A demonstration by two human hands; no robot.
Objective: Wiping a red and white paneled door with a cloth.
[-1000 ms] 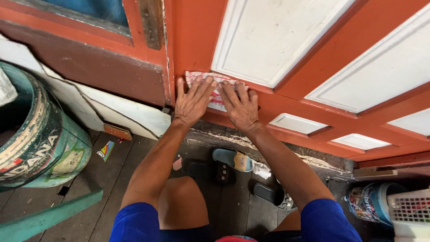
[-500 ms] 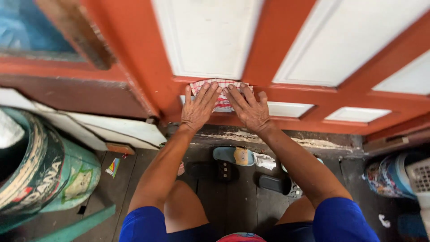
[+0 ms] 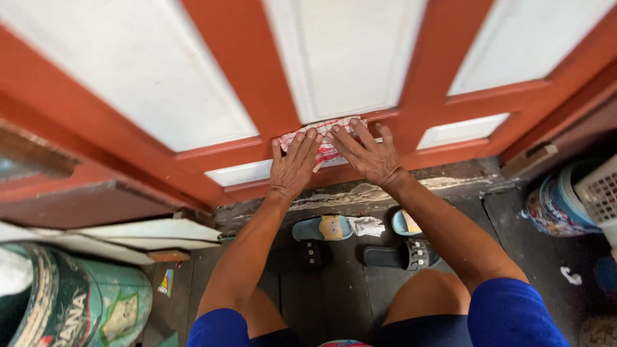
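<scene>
A red-and-white checked cloth (image 3: 324, 133) lies flat against the lower part of an orange-red door (image 3: 244, 96) with white panels. My left hand (image 3: 294, 166) presses on the cloth's left part, fingers spread and pointing up. My right hand (image 3: 367, 154) presses on its right part, fingers also spread. Both palms lie flat on the cloth and the door rail. Much of the cloth is hidden under my fingers.
Blue and dark sandals (image 3: 321, 227) and a white crumpled scrap (image 3: 366, 225) lie on the dark plank floor below the door. A green drum (image 3: 77, 302) stands at lower left. A patterned round container (image 3: 556, 205) and a white basket (image 3: 601, 193) sit at right.
The view has swung left and closer to the door. Both hands and the cloth have slid rightwards along the door's lower rail, still pressed flat.
</scene>
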